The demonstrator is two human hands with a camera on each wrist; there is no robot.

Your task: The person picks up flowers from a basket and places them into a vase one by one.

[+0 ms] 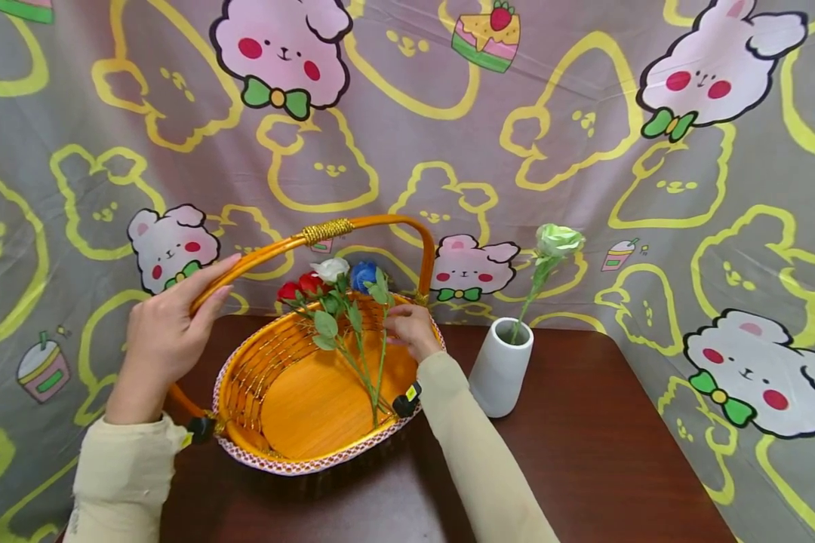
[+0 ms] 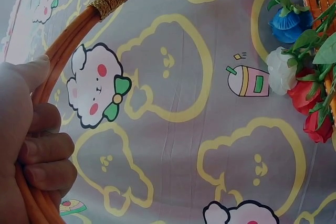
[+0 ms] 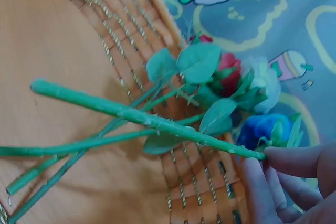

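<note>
Right hand (image 1: 414, 332) over the basket's (image 1: 295, 461) right side, head view, just right of centre. Its fingers (image 3: 286, 158) pinch a green stem (image 3: 121, 110) near the upper end, thumb against fingertips, lower right of the right wrist frame. Stem's other end is free, pointing to that frame's left edge, crossing in front of other stems. Probably the blue rose's (image 1: 364, 277) stem; the hand hides the join, can't be sure.

Left hand (image 1: 166, 332) grips the handle (image 1: 265, 258), left of centre; left wrist view has the fingers curled round it, thumb along it.

Blue rose, white rose (image 1: 330, 269) and two red roses (image 1: 312, 283) bunched at the basket's back rim, around frame centre, blue rightmost, reds leftmost. Leaves hang below the heads; stems run down inside toward the front rim.

Basket on the worktop (image 1: 584, 430), middle of the head frame: woven sides, flat bottom, patterned trim. Handle arches over it, gold binding near the top.

White vase (image 1: 499, 373) right of the basket, near the right sleeve (image 1: 478, 445), one pale green rose (image 1: 558, 241) in it, leaning to the upper right. Patterned cloth (image 1: 407, 136) fills the background, yellow outlines and cartoon bunnies.
</note>
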